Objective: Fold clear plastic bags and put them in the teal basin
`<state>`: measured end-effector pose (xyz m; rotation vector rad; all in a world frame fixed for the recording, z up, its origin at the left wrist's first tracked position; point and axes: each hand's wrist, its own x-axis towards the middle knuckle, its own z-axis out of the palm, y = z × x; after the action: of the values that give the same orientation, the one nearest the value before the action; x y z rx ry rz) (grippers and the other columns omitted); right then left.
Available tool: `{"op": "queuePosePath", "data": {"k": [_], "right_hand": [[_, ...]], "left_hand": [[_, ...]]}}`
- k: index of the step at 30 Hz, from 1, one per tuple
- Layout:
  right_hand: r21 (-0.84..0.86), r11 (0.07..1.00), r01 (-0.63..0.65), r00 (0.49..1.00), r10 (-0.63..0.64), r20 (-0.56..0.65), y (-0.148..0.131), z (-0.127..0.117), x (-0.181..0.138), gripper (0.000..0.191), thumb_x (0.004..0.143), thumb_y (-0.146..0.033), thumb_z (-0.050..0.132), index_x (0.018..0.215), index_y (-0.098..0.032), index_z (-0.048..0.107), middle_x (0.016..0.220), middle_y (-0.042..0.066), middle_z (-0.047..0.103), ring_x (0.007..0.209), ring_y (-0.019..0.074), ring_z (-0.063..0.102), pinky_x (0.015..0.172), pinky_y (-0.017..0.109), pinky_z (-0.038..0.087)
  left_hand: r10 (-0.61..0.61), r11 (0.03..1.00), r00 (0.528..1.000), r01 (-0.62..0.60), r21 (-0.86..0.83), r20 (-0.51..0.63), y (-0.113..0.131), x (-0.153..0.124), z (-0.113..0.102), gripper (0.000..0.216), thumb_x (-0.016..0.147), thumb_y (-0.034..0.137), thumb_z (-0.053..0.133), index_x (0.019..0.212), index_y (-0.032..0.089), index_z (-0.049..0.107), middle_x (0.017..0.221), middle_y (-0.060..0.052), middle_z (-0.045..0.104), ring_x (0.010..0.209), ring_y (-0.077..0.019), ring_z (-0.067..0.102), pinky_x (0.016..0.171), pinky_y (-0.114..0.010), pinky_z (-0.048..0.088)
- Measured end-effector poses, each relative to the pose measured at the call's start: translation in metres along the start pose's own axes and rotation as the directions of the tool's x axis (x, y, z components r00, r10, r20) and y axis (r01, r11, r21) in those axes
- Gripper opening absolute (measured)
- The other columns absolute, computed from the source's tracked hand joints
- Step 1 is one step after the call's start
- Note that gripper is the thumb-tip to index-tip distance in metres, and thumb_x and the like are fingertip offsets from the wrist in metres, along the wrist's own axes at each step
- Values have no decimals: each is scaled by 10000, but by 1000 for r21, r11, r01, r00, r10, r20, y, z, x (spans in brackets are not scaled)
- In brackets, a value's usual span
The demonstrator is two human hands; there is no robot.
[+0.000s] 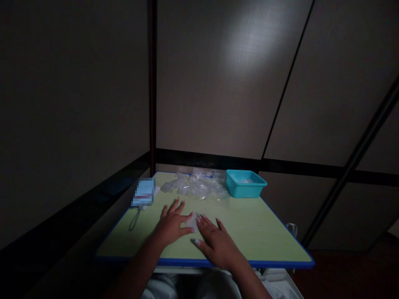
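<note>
A small piece of clear or whitish plastic (192,223), perhaps a little bag, lies on the table between my hands. My left hand (171,226) has its fingers spread, with the index finger and thumb apart at the left edge of the plastic. From the other side, my right hand (218,245) rests its outstretched fingertips on the right edge of the piece, its thumb held away. Further back spreads a crumpled heap of clear plastic bags (199,186).
A turquoise basin (246,190) with something pale inside stands at the table's back right. At the left edge is a blurred blue card-like item (144,192) with a loop strap (134,220). The pale green table (264,241) has a blue rim, with wall panels behind and to the left.
</note>
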<state>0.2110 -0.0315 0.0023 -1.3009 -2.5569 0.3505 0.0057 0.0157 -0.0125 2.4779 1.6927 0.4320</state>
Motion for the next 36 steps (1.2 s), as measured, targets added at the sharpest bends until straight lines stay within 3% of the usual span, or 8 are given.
{"op": "queuePosePath", "data": {"k": [3,8,11,17,24,30,33,36], "right_hand": [[31,999,6,999,-4,-53,1,1,7,535,893,-429,310,1391,-280,181,1434,37,234,1325,189,158,1053,481,47],[93,995,-25,993,36,-115,-1,5,32,406,880,-249,321,1269,-301,428,1357,22,400,1296,169,248,1038,495,60],[138,988,-65,989,83,-126,1,10,45,410,842,-189,356,1217,-292,487,1308,28,465,1270,168,306,1031,494,74],[91,987,-132,983,142,-117,8,19,47,563,786,-238,453,1334,-265,329,1342,56,418,1298,171,246,1042,478,49],[-30,981,-192,979,189,-79,8,19,41,593,836,-339,394,1387,-225,206,1412,54,295,1324,177,160,1045,486,27],[-51,986,-161,985,158,-73,9,22,38,522,866,-335,323,1376,-255,239,1425,29,264,1331,182,125,1033,527,8],[7,986,-164,975,163,-150,14,25,39,511,862,-328,327,1361,-230,288,1435,41,243,1329,197,138,1044,509,67],[191,961,-198,897,256,-360,25,25,43,464,864,-336,307,1282,-167,414,1404,92,312,1302,206,226,1047,435,189]], "left_hand": [[3,1000,1000,-3,-3,-2,0,1,1,552,682,601,578,1195,429,475,1445,-20,224,1341,-259,7,1022,-555,30],[4,1000,999,-4,2,-34,0,1,3,638,647,649,572,1224,402,457,1445,-22,227,1342,-270,11,1023,-559,30],[2,1000,999,-2,18,-33,-1,2,5,644,641,645,577,1225,400,456,1447,-11,221,1341,-270,0,1026,-552,28],[-3,1000,999,3,19,-32,-2,1,5,669,643,673,546,1245,404,430,1444,-35,230,1341,-269,4,1020,-557,30],[-43,999,999,43,30,3,1,1,1,694,640,692,527,1256,389,423,1449,-46,212,1339,-266,-32,1019,-554,29],[40,999,998,-39,15,-39,5,-3,-4,544,733,586,530,1243,436,415,1454,7,198,1342,-262,-3,1030,-544,4],[45,999,997,-45,6,-63,6,-5,-4,422,790,537,489,1200,438,469,1448,24,221,1344,-253,1,1034,-539,-5],[23,1000,999,-23,4,-46,5,-5,-3,464,752,514,558,1201,439,467,1455,30,196,1343,-258,-16,1035,-540,-12]]}}
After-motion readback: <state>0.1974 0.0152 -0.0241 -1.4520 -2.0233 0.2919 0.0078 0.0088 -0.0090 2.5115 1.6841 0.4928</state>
